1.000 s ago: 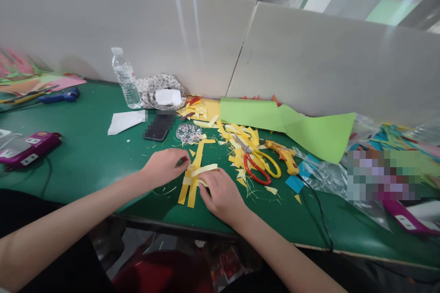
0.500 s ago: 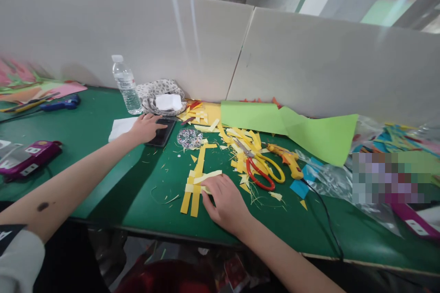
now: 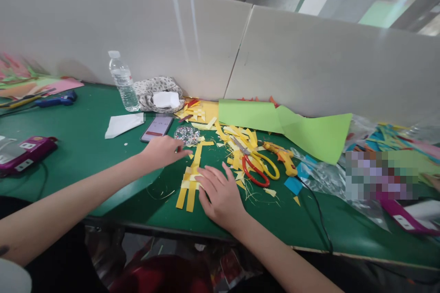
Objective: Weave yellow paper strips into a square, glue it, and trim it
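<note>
Yellow paper strips (image 3: 190, 192) lie crossed over one another on the green tabletop, two long legs pointing toward me and paler strips laid across them. My right hand (image 3: 222, 197) rests at their right side with fingers spread, the fingertips over the pale cross strips. My left hand (image 3: 164, 151) hovers just left of the strips' upper part, fingers stretched toward them and holding nothing I can see. Behind it lies a phone (image 3: 157, 128) with its screen lit. A clear round disc with coloured specks (image 3: 187, 135) sits beyond the left fingertips.
Red-and-yellow scissors (image 3: 256, 165) lie on yellow paper scraps (image 3: 237, 137), beside a yellow glue gun (image 3: 282, 155) with a cord. Green paper (image 3: 309, 132) leans by the partition. A water bottle (image 3: 123, 82), white paper (image 3: 123, 123) and a purple power strip (image 3: 29, 153) are left.
My left hand has left the phone and come right and nearer, toward the strips. The phone's screen has gone from dark to lit. My right hand's fingers have spread more.
</note>
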`<state>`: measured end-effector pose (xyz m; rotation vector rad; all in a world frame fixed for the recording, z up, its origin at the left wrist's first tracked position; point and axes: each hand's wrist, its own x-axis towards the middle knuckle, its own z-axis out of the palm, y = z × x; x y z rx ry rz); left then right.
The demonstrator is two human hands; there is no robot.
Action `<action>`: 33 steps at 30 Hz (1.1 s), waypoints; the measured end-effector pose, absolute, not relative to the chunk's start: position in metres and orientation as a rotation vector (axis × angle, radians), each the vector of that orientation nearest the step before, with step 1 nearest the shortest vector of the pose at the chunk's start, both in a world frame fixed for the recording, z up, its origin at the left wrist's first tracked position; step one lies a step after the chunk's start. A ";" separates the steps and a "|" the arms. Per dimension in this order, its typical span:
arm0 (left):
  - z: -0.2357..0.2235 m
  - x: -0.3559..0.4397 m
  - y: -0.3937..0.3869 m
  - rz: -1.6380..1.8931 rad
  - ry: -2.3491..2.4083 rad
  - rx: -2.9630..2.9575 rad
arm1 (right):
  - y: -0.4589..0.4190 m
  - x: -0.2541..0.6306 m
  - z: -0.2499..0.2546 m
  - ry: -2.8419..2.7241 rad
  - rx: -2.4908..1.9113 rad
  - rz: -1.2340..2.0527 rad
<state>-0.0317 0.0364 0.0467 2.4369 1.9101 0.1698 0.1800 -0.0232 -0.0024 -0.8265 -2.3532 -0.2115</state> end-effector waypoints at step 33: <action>0.041 0.012 0.009 0.781 1.297 1.789 | 0.001 0.190 0.024 -2.141 -0.949 0.006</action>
